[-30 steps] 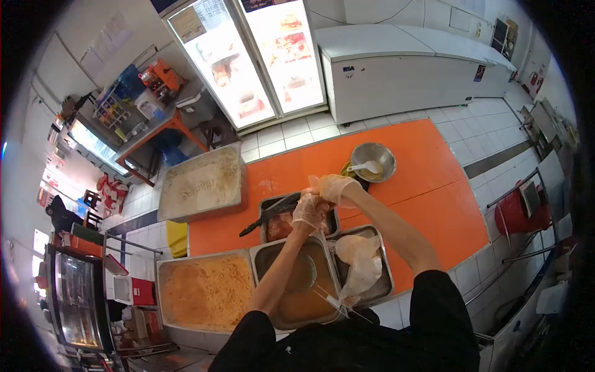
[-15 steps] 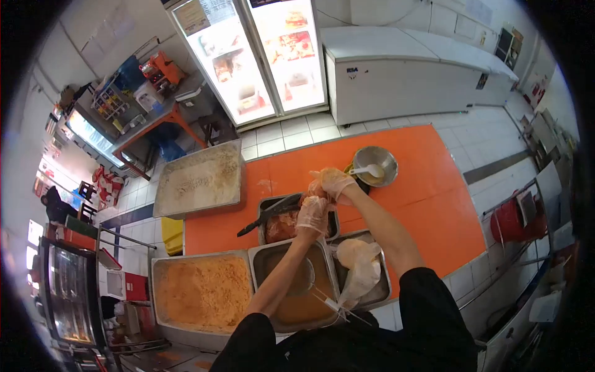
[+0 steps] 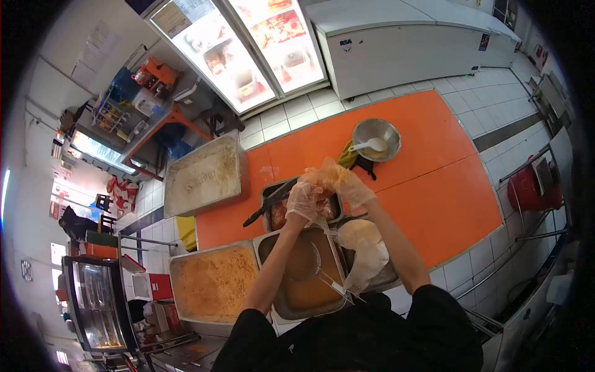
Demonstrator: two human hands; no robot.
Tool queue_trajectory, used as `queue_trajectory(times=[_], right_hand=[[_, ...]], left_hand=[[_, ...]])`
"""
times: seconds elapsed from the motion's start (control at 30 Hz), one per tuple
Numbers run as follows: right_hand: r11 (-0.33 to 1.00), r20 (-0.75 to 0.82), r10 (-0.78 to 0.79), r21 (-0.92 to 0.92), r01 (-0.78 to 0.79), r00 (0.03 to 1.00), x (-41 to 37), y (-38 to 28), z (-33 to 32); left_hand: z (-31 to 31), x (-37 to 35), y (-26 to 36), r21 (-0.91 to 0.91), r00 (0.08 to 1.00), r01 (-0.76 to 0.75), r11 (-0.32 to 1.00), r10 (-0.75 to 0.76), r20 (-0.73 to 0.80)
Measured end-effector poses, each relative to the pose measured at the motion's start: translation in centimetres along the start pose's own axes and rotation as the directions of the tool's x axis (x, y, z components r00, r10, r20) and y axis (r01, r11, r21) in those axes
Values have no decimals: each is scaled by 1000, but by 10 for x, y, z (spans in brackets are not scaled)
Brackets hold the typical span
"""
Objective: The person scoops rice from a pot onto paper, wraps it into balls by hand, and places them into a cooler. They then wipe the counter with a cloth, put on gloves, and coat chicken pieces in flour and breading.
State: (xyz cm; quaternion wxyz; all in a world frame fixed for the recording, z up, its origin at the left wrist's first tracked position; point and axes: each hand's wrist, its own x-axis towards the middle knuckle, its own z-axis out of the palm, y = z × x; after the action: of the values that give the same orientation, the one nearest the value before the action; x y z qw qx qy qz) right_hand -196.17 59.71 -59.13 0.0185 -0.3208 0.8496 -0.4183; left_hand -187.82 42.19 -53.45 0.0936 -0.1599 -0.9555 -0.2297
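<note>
Both gloved hands meet just above the meat tray [image 3: 264,218]. The left hand [image 3: 305,201] and the right hand [image 3: 346,181] are closed round a reddish piece of meat [image 3: 316,179], which is pressed between them. Black tongs [image 3: 268,204] lie across the tray's rim. A steel bowl [image 3: 388,129] stands beyond. The chest freezer [image 3: 403,49] has a label too small to read.

- At frame centre, our gloved left hand [image 3: 307,201] and right hand [image 3: 346,181] clasp a reddish piece [image 3: 317,180] above the meat tray [image 3: 264,228].
- Below, we see a batter pan [image 3: 265,243]; upper right, a metal bowl [image 3: 392,133].
</note>
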Motion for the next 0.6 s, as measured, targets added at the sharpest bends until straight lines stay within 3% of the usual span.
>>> queue_trajectory(times=[0.03,0.07,0.13,0.17,0.23,0.33,0.37,0.43,0.47,0.53,0.57,0.6], right_hand=[[885,64,231,401,-237,971,-8,-13,-5],[883,57,233,406,-236,971,-12,-25,-15],[854,152,231,442,-275,961,-19,-46,-26],[849,147,227,454,-270,963,-21,-46,-20],[923,135,256,260,-284,957,-18,-39,1],[955,103,292,-77,-285,951,-17,-22,16],[958,107,284,-80,-277,953,-20,-21,11],[959,47,168,224,-175,985,-18,-28,3],[961,45,150,228,-157,988,-16,-39,0],[806,-1,207,567,-170,978,-17,-56,-6],[801,-9,208,576,-165,978,-16,-45,6],[913,-19,145,388,-126,989,-9,-21,28]], left_hand=[[-2,-1,3,-83,987,-97,992,86,-135],[5,-1,-7,-78,987,-104,992,93,-129],[13,-1,-27,380,995,-34,925,-5,102],[11,1,-28,390,994,-39,920,-4,109],[0,14,-24,278,964,156,948,-208,168],[-16,27,-11,172,957,142,975,-179,228],[-25,36,1,173,958,148,974,-185,220],[-65,51,36,322,819,127,938,-283,500],[-86,52,64,406,815,149,902,-344,466],[-78,52,55,403,847,131,906,-314,429],[-69,50,45,390,868,109,914,-279,411],[-56,51,22,400,868,94,912,-272,416]])
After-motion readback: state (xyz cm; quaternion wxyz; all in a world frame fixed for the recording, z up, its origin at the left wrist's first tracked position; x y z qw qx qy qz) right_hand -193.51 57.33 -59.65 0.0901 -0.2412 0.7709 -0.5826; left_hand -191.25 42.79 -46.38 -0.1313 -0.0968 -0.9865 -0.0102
